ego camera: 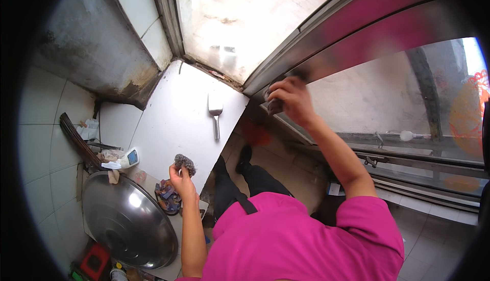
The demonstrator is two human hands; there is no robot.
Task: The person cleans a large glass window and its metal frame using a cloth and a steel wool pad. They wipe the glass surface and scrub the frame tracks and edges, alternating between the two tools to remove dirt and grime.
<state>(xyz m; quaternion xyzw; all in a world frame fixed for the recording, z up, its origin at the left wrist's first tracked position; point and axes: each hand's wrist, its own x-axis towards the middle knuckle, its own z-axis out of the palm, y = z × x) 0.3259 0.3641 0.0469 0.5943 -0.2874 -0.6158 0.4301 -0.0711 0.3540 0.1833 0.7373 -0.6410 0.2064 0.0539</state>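
Observation:
My left hand [183, 183] pinches a grey steel wool scrubber [186, 164] above the lower edge of a white board or counter [180, 109]. My right hand [294, 99] grips a dark, crumpled pad or cloth [275, 103], too blurred to name more closely. It is at the edge of a shiny metal panel [367, 44], which reflects pink. Whether the pad touches the panel, I cannot tell. A metal scoop-like utensil [216, 114] lies on the white surface, its handle towards me.
A large round metal lid or basin [130, 219] leans at the lower left. Nearby are a white bottle [131, 158], a patterned cloth [167, 196] and a bundle of dark sticks [78, 139]. A red plastic item [93, 260] sits below. Window glass [371, 93] is at right.

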